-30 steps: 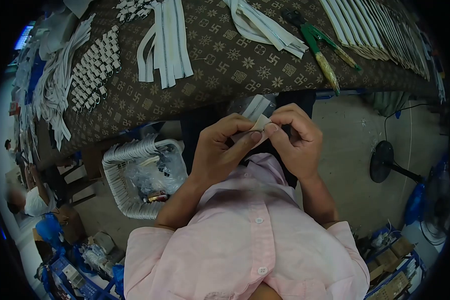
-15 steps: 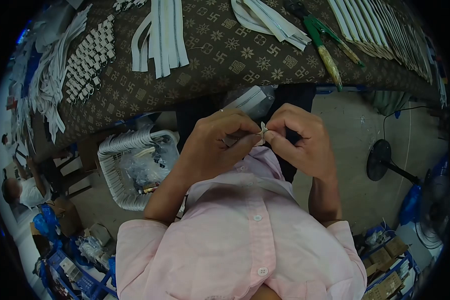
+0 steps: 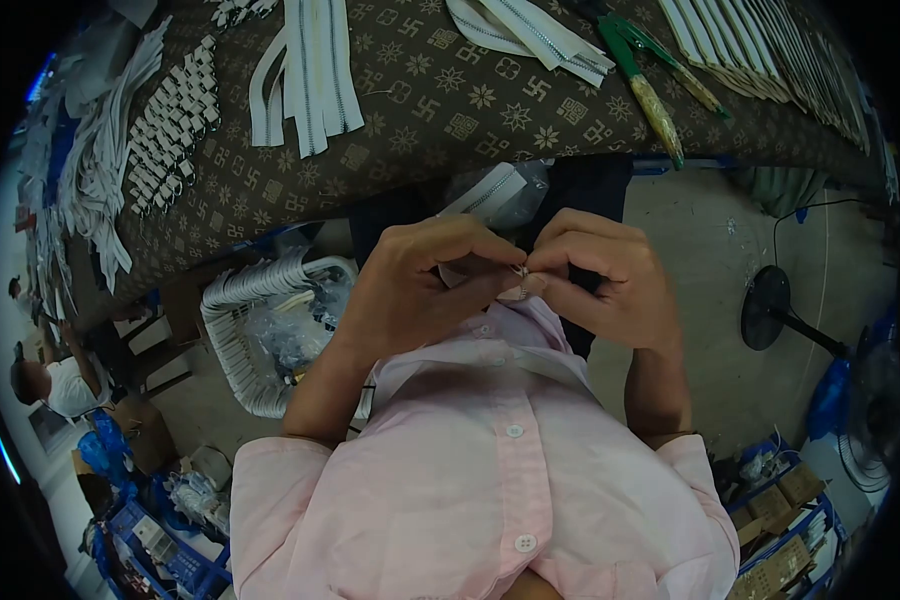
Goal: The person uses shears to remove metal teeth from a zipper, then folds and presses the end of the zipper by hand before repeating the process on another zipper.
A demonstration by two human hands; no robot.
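My left hand (image 3: 410, 285) is closed, its thumb and forefinger pinching a small pale piece with a metal glint (image 3: 522, 271). My right hand (image 3: 615, 275) pinches the same piece from the other side, the two hands' fingertips almost touching. The piece is held just above the lap, in front of the pink shirt; fingers hide most of it, so its kind cannot be made out. Beyond the hands, a white zipper (image 3: 496, 190) in clear plastic (image 3: 527, 200) lies below the table edge.
White zipper strips (image 3: 315, 90) and green-handled cutters (image 3: 642, 95) lie on the patterned tablecloth (image 3: 410, 130). Rows of small white metal-edged pieces (image 3: 175, 130) are at left, a zipper stack (image 3: 760, 55) at right. A white woven basket (image 3: 232, 350) stands left, a fan base (image 3: 763, 308) right. Another person (image 3: 65, 385) is far left.
The pinched piece has turned: its pale tip no longer sticks up between the fingertips, and metal shows there instead. Both hands stay together; the view has shifted slightly.
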